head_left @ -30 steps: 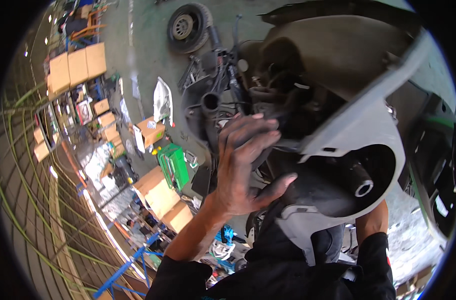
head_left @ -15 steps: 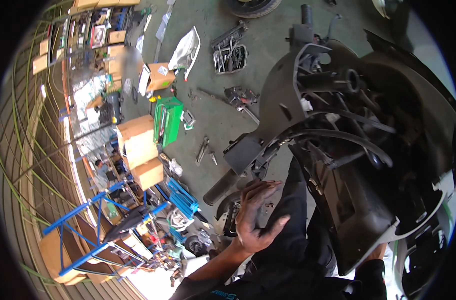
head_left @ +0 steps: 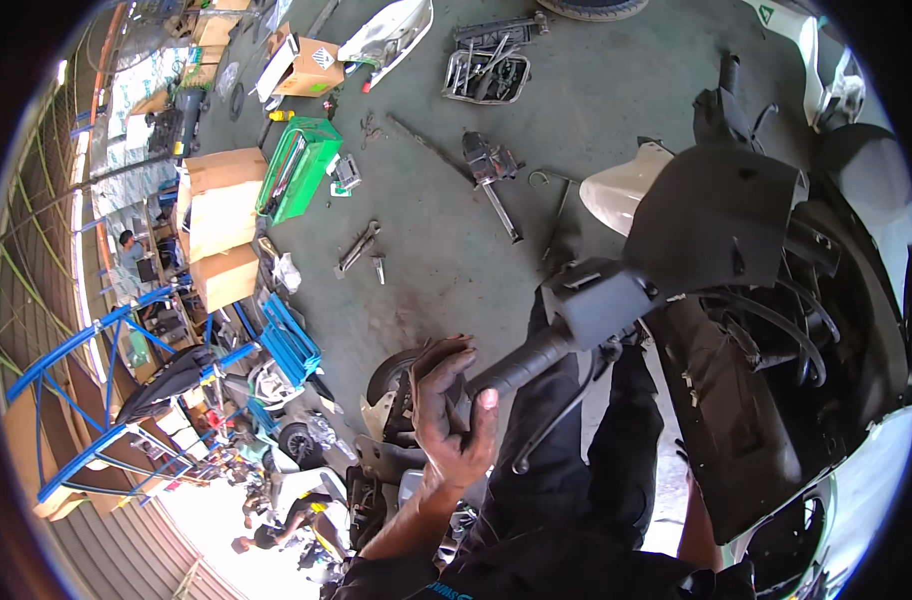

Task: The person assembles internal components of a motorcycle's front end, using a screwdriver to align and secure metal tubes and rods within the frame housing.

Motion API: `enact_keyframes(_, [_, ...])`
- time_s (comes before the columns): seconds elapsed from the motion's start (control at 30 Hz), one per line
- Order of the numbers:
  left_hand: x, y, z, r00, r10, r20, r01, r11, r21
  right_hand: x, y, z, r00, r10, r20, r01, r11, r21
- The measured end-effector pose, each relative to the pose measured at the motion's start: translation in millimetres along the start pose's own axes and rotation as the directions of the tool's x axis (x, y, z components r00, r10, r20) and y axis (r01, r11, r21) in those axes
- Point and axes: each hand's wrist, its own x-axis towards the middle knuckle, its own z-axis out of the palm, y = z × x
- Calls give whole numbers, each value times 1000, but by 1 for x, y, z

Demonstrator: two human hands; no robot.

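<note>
A dark scooter front end fills the right side, its handlebar cover [head_left: 711,215] turned at an angle. From its switch housing [head_left: 601,300] a black rubber grip [head_left: 526,362] points toward me, with a brake lever [head_left: 566,415] beneath. My left hand [head_left: 451,415] is at the grip's outer end, fingers curved and thumb spread apart; whether the palm touches the rubber is unclear. Black cables [head_left: 776,325] loop out behind the cover. Beside a large black panel [head_left: 736,440], my right forearm [head_left: 696,525] reaches up; the panel hides most of that hand, including its grip.
On the green floor lie a tray of tools [head_left: 486,75], a metal part with a shaft [head_left: 491,165] and loose tools [head_left: 358,248]. To the left stand a green toolbox [head_left: 301,170], cardboard boxes [head_left: 221,215] and a blue metal frame [head_left: 106,400]. People [head_left: 296,520] are farther off.
The handlebar has turned, bringing the left grip and switch housing closer to my legs. My left hand has come to the grip's end. The whole view has shifted too.
</note>
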Motion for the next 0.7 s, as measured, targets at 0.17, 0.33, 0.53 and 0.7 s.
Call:
enact_keyframes(0.17, [17, -31, -23, 945, -323, 56, 328, 930, -168, -39, -22, 38, 992, -115, 49, 120, 988, -100])
enact_keyframes(0.33, [48, -70, -39, 915, -260, 308, 300, 950, -90, -115, -63, 130, 975, -219, 44, 222, 973, -61])
enact_keyframes(0.53, [54, -130, -73, 805, -359, 473, 416, 909, -18, -203, -106, 237, 845, -524, 108, 533, 810, -243])
enact_keyframes(0.7, [32, -142, -63, 735, -364, 573, 370, 922, 112, -235, -154, 254, 719, -691, 77, 694, 707, -136])
